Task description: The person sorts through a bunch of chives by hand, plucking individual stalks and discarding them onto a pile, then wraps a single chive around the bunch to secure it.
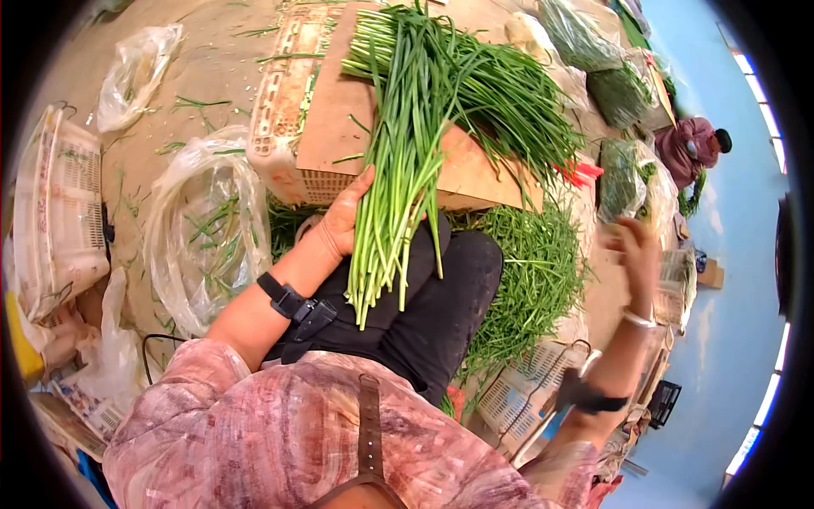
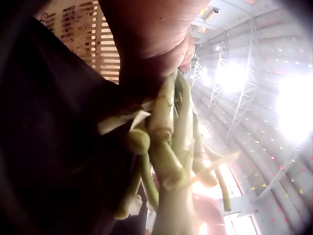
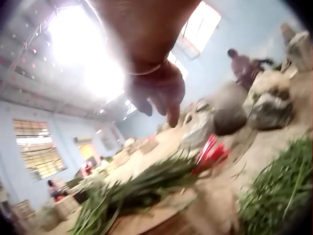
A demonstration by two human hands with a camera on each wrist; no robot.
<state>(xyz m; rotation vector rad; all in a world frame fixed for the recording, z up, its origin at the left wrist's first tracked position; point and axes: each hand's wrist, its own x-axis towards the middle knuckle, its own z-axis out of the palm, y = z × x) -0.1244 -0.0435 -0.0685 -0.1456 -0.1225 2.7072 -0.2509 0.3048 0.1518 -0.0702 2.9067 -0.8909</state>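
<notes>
In the head view, my left hand [image 1: 341,219] holds a bunch of garlic chives [image 1: 397,199] above my lap, thumb along its near side. The pale stem ends point down toward me, close up in the left wrist view, where the chive stems [image 2: 166,117] hang below the palm. A second pile of garlic chives [image 1: 517,93] lies on a cardboard sheet [image 1: 331,127] over an upturned plastic crate [image 1: 275,127]. Off to the right, my right hand [image 1: 634,254] is raised and blurred. Its loosely bent fingers hang with nothing between them in the right wrist view.
A heap of loose green leaves [image 1: 534,288] lies right of my knees. Red ties [image 1: 581,174] sit beside the crate. A plastic bag [image 1: 212,229] and another crate [image 1: 64,212] stand at left. Filled bags [image 1: 619,93] and another person [image 1: 685,148] are at the far right.
</notes>
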